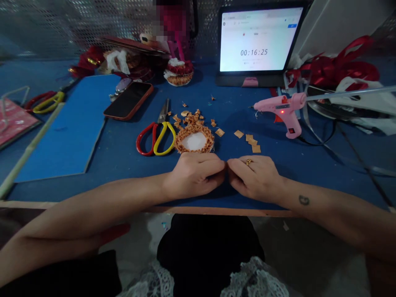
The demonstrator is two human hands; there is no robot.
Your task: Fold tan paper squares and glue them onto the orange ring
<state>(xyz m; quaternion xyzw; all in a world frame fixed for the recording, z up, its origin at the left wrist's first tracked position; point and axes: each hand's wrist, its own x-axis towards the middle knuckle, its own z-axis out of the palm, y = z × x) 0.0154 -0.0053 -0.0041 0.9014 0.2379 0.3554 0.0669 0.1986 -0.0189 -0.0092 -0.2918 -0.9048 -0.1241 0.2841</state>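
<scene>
My left hand (194, 174) and my right hand (255, 177) rest knuckles-up on the blue table (117, 156) near its front edge, fingertips meeting between them. Both are curled closed; whatever they pinch is hidden under the fingers. A ring sits on the right hand. Just beyond the left hand lies a white disc ringed with small brown folded pieces (194, 140). Loose brown paper squares (250, 142) lie beyond the right hand, with more scraps (193, 117) behind the disc.
Red-and-yellow scissors (156, 136) lie left of the disc. A pink glue gun (283, 109) stands at right, its light on. A phone (129, 100), a blue board (71, 128), a tablet showing a timer (258, 41) and red ribbon (337, 66) fill the back.
</scene>
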